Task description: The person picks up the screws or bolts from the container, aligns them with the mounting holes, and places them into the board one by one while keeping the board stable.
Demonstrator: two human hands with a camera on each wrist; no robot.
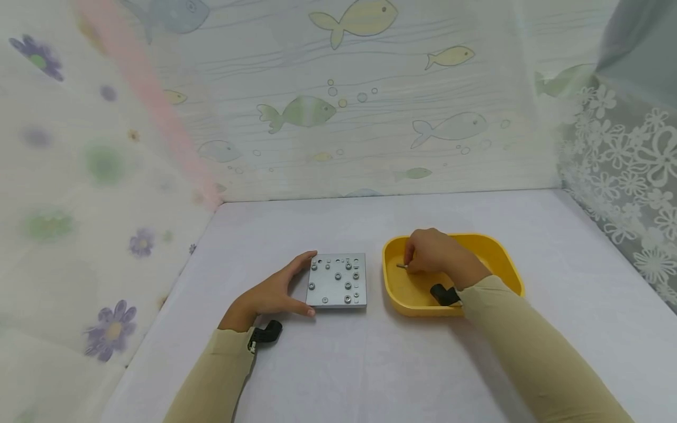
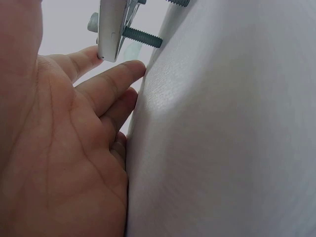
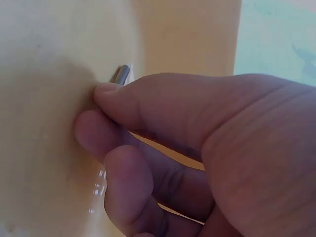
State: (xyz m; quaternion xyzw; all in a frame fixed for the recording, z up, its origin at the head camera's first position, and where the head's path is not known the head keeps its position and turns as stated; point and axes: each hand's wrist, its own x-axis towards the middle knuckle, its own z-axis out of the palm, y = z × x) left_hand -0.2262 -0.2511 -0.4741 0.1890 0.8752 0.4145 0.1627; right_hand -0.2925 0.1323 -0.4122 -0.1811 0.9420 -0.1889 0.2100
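Observation:
A square silver metal plate (image 1: pixel 336 288) stands on the white table, carrying several socket-head screws. In the left wrist view, a threaded screw shank (image 2: pixel 143 37) sticks out beneath the plate's underside. My left hand (image 1: pixel 272 294) rests at the plate's left side, index finger by the far corner and thumb by the near corner, both fairly straight. Inside the yellow tray (image 1: pixel 399 306), my right hand (image 1: pixel 436 252) pinches a small metal screw (image 3: pixel 121 75) between thumb and forefinger. Only the screw's grey shank end shows; the rest is hidden by the fingers.
The tray's raised rim surrounds the right hand. Black wrist cameras sit on both wrists. Fish-patterned cloth (image 1: pixel 370 158) hangs behind the table, flowered cloth (image 1: pixel 63 194) at the left and lace cloth (image 1: pixel 629 176) at the right.

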